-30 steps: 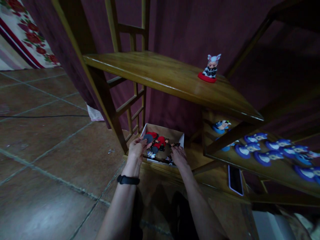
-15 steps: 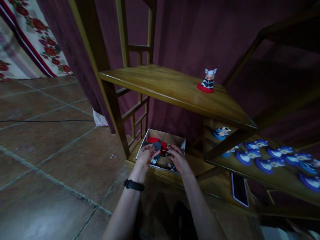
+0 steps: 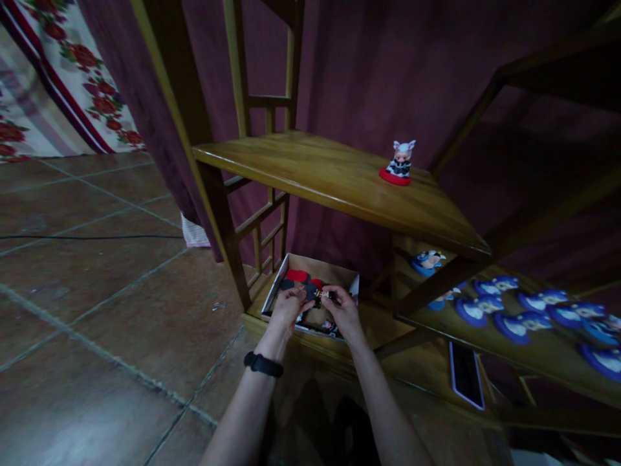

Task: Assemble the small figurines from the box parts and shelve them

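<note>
Over an open cardboard box (image 3: pixel 324 264) on the low shelf, my two hands work close together. My left hand (image 3: pixel 287 305) pinches a dark grey round base (image 3: pixel 309 291). My right hand (image 3: pixel 343 308) is closed on a small figurine (image 3: pixel 322 295) with dark and light parts, its head end partly hidden by my fingers. The figurine's lower end meets the grey base; whether the two are joined I cannot tell. Inside the box lie red discs (image 3: pixel 297 276), other dark discs and another small figurine (image 3: pixel 330 325) near the front wall.
A figurine on a red base (image 3: pixel 398 165) stands on the wooden shelf (image 3: pixel 310 165) above the box. Several figurines on blue bases (image 3: pixel 519 323) fill a shelf at the right. A phone (image 3: pixel 466 375) lies below them. A wooden post (image 3: pixel 213 213) rises at the left.
My hands have drawn closer together. The grey base moved right and now meets the figurine, and more of the red discs in the box shows.
</note>
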Demonstrator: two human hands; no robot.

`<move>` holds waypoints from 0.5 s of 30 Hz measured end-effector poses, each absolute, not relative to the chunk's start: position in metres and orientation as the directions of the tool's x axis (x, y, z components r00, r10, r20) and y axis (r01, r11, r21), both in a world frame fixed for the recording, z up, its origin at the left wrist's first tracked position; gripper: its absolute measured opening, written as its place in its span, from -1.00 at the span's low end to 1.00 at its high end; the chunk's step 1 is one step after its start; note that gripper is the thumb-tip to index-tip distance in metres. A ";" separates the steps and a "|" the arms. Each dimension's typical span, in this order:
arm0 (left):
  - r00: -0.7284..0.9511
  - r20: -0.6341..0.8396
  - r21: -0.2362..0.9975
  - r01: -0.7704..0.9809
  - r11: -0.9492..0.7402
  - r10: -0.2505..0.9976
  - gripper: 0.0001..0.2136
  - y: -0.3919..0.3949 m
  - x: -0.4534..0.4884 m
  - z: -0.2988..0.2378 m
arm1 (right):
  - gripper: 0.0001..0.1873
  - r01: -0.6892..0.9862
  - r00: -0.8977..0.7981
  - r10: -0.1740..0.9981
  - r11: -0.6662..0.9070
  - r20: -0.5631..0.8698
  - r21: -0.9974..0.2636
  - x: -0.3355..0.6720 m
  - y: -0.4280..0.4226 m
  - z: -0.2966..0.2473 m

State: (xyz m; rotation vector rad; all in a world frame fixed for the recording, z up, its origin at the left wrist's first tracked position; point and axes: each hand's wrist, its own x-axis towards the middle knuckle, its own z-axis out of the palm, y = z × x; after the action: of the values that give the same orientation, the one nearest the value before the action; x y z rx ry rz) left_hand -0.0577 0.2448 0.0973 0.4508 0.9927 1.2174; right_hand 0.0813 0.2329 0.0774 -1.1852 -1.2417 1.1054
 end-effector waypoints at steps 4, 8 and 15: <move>0.010 -0.369 0.789 -0.526 0.319 0.929 -0.98 0.241 -0.053 0.100 | -0.77 0.272 0.027 0.966 0.242 0.259 -0.931 0.080 0.229 0.086; 0.011 -0.367 0.825 -0.457 0.331 0.930 -0.90 0.242 -0.052 0.098 | -0.75 0.444 -0.072 0.927 0.360 0.367 -0.821 0.082 0.226 0.097; 0.024 -0.345 0.859 -0.394 0.326 0.938 -0.77 0.242 -0.052 0.096 | -0.79 0.543 -0.117 0.921 0.373 0.373 -0.752 0.086 0.226 0.099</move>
State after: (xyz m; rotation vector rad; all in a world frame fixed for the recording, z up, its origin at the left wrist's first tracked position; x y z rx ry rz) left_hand -0.0522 0.2416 0.0959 0.6412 1.0890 1.1476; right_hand 0.0858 0.2263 0.0991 -1.2851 -1.7852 0.5599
